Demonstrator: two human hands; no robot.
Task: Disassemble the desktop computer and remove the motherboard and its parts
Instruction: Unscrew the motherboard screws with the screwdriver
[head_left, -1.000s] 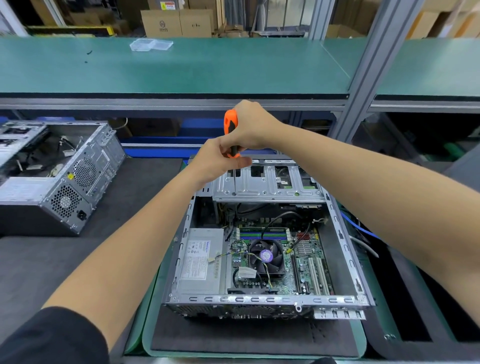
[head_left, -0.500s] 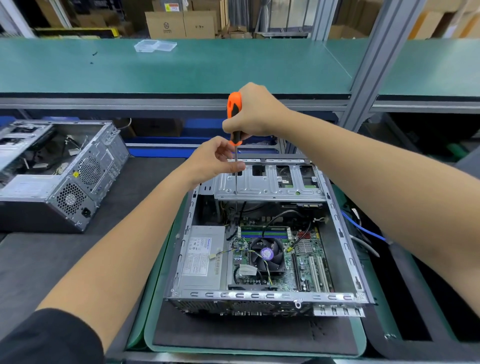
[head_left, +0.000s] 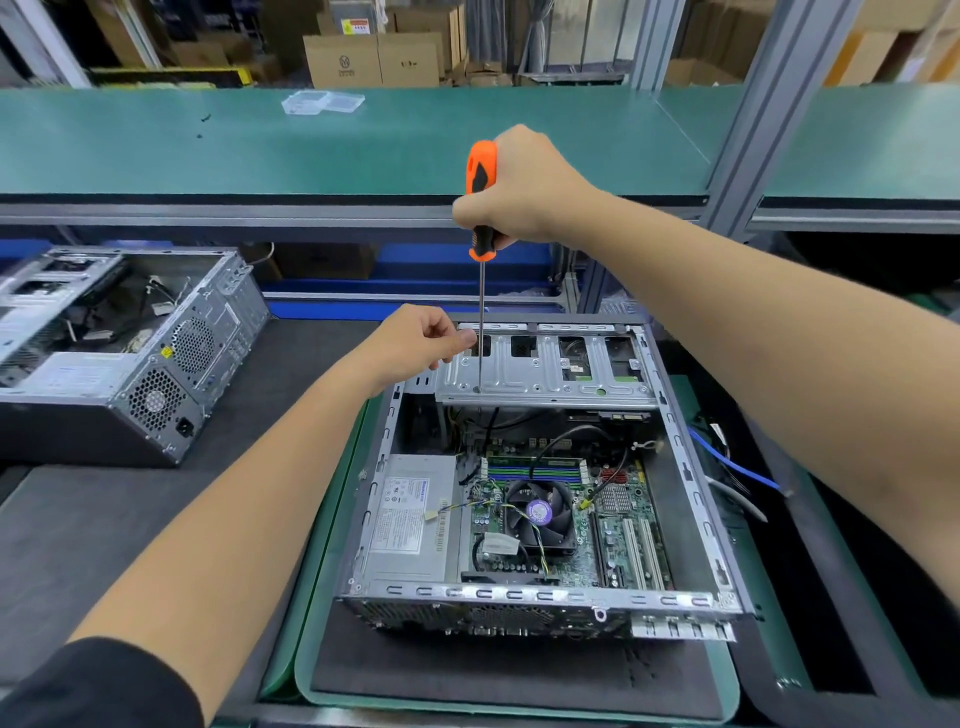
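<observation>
An open desktop case (head_left: 696, 499) lies on a green mat, showing the motherboard (head_left: 618, 525), a CPU fan (head_left: 540, 512) and a grey power supply (head_left: 410, 519). A metal drive cage (head_left: 545, 371) spans the far end. My right hand (head_left: 519, 187) grips the orange and black handle of a screwdriver (head_left: 480, 197), held upright with its tip on the cage's left side. My left hand (head_left: 415, 343) has its fingers curled beside the steel shaft, fingertips at or just touching it.
A second opened computer case (head_left: 130, 353) lies at the left on the dark bench. A green shelf (head_left: 363, 140) runs across above, with a clear plastic box (head_left: 322, 101) on it. Blue and grey cables (head_left: 737, 467) hang right of the case.
My right hand has risen with the screwdriver, leaving the shaft bare. My left hand has slid from the handle's base down to the shaft and loosened.
</observation>
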